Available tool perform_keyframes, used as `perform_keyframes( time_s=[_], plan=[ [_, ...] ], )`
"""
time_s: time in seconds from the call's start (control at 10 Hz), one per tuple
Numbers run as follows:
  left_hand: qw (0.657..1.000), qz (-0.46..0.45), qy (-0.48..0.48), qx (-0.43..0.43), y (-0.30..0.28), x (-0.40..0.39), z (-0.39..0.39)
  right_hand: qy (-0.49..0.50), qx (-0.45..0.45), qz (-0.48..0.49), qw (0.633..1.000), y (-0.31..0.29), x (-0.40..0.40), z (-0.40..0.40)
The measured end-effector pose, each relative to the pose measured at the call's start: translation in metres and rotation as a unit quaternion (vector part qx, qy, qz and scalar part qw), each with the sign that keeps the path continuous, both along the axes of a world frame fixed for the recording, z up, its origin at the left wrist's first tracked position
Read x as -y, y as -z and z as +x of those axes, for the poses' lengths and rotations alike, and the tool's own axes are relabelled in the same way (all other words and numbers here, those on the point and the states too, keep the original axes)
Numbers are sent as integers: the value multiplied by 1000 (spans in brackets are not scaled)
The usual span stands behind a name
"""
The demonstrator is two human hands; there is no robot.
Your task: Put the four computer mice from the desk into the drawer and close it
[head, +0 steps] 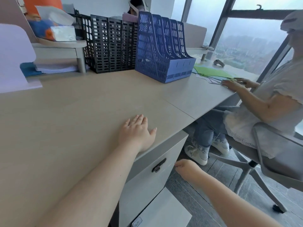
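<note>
Since no mice show anywhere on the desk (73, 115), I judge that all four are already stowed; I cannot confirm this, as the inside of the drawer (154, 171) is not visible. My left hand (136, 133) lies flat on the desk near its front edge, at about 12 o'clock from the drawer front, fingers spread and holding nothing. My right hand (185, 168) is at 3 o'clock from the lock (158, 164), close beside the drawer's side edge. Its fingers curl loosely toward the panel; no object is in them. Whether the fingertips touch the panel I cannot tell.

The drawer front sits roughly in line with the cabinet face, so it appears shut or nearly so. A lower drawer (162, 210) at 6 o'clock juts forward of it and looks partly open; a small label sits on its front.

Farther off on the desk, at 12 o'clock from my left hand, stand a black rack (111, 45) and a blue rack (164, 46). Another person (270, 95) sits at 3 o'clock, hands on green paper (211, 71).

Assessment: loading appears complete. Remaining work, in my judgement, is only to verify that the drawer is fully seated, and to push the lower one in if it belongs to the task.
</note>
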State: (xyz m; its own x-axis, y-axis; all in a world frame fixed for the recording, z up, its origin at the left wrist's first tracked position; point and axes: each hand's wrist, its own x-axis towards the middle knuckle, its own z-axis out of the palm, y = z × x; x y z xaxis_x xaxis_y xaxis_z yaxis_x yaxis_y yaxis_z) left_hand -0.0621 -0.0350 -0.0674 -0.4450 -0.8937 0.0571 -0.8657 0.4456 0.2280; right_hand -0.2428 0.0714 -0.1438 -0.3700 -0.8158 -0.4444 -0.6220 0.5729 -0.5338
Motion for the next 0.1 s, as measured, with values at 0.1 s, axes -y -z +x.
perform_keyframes(
  time_s=[0.1],
  plan=[
    [1000, -5, -2, -11, 0, 0, 2, -45, -55, -43, 997, -39, -43, -5]
  ],
)
